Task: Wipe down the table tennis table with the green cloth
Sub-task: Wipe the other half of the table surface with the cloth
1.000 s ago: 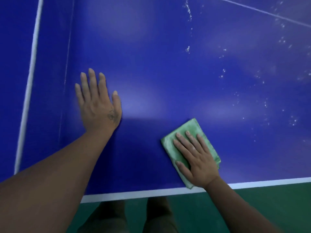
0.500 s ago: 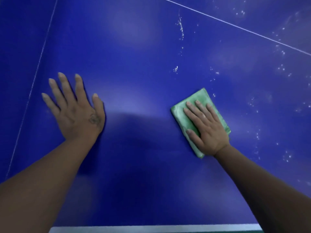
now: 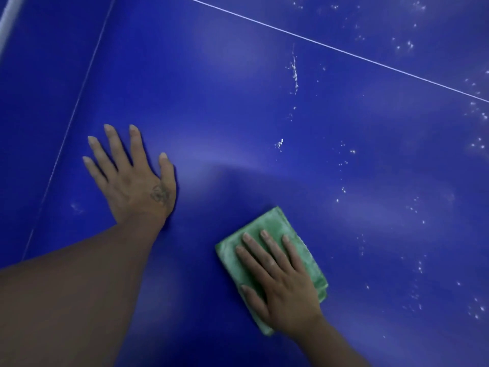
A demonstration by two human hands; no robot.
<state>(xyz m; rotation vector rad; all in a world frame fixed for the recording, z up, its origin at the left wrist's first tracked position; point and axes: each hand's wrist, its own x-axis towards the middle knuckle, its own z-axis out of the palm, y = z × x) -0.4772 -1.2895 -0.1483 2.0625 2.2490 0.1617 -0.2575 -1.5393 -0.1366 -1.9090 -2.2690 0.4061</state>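
Surface: one blue table (image 3: 238, 107), two thin white lines, white specks at right.
Cloth: one folded green cloth (image 3: 267, 226), lower centre.
Right hand (image 3: 280, 287): fingers straight, slightly apart, pressing cloth.
Left hand (image 3: 132, 181): fingers spread flat on table.

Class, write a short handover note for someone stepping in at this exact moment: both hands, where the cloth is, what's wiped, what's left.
Left hand: open, flat on the table, fingers spread, holding nothing.
Right hand: open, straight fingers pressing the folded green cloth flat on the table, to the right of the left hand.
Done: the surface around and between the hands looks mostly free of marks.
Left: white specks ahead of the cloth and scattered across the table's right side; wiping probably carries on that way.
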